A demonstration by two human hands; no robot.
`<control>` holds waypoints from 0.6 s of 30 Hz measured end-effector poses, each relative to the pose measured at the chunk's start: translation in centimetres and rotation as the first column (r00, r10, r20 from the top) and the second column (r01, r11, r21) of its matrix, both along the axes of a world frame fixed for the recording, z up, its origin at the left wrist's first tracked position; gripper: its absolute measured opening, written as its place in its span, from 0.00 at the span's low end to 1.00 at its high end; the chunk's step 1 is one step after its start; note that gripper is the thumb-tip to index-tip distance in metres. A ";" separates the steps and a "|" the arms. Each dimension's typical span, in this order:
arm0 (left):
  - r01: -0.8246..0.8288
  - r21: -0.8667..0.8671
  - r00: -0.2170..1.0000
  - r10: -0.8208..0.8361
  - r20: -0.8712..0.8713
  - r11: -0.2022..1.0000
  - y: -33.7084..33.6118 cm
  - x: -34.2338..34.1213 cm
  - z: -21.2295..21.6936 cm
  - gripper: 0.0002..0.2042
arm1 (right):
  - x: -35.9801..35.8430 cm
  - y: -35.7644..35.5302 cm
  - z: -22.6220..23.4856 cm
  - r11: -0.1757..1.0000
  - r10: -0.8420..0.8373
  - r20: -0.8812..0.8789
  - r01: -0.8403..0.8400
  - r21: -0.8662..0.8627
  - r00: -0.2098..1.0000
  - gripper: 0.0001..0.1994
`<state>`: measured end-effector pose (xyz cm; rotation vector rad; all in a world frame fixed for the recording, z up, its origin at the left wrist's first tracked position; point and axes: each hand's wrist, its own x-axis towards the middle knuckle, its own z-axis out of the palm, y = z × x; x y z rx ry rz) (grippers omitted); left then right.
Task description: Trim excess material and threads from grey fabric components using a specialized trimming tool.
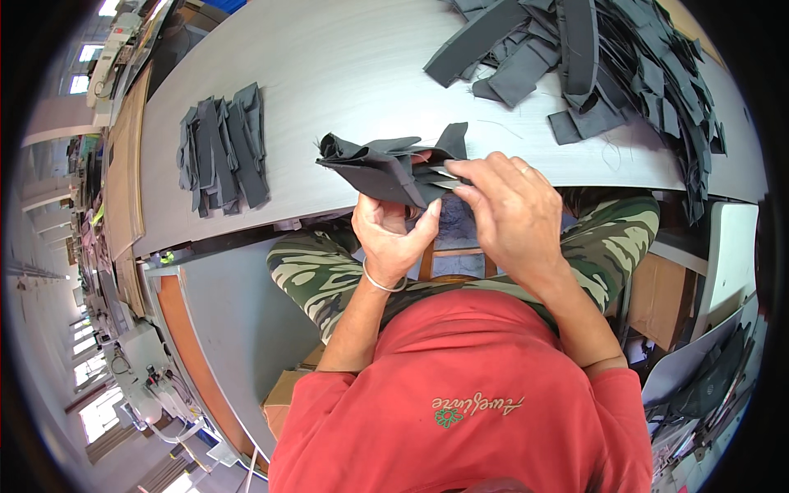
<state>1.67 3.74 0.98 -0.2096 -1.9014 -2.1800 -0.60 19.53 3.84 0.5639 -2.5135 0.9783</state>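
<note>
My left hand (389,238) is closed on a dark grey fabric piece (374,172), with the thumb at its near edge. The piece is folded and layered, held above the front edge of the table. From the right, my right hand (518,214) pinches what look like small metal thread snips (445,174) between thumb and fingers. Their pale blades reach in at the right end of the fabric. The fingers hide most of the tool, and the fabric covers some fingers of my left hand.
A small stack of dark grey fabric strips (226,148) lies on the grey table (329,74) at the left. A large heap of similar strips (608,66) covers the far right and hangs over the front edge. Cardboard boxes (657,300) stand below at the right.
</note>
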 end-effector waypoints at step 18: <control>0.034 0.028 0.997 -0.036 0.075 0.999 -0.2 -0.8 -0.1 0.21 | -0.6 -0.9 0.2 0.999 0.020 0.149 -0.023 0.023 0.989 0.04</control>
